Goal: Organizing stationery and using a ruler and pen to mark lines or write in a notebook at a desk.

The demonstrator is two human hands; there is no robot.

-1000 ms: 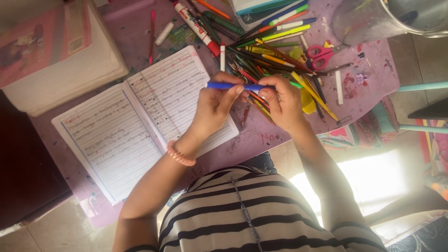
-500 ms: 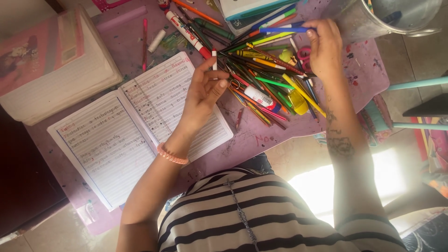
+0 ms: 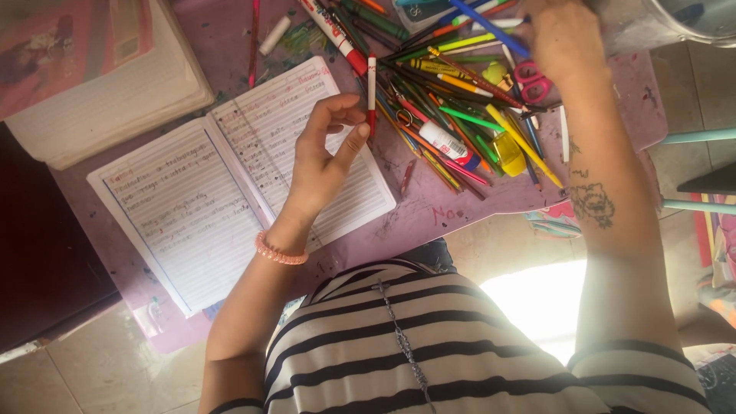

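Your right hand (image 3: 563,38) has carried the blue pen (image 3: 491,27) up from in front of you to the metal bucket (image 3: 659,27) — fingers clamped on it. Your left hand (image 3: 326,153) — now empty, fingers loosely apart — hovers over the open notebook (image 3: 192,199), beside the pencil pile (image 3: 452,115).

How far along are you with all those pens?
Not far, it seems. Done: little shows; the metal tin's inside is mostly out of view. In hand: the right hand holds a blue pen beside the tin, while the left hand is open over the notebook. Left: a big pile of pens and pencils covers the table.
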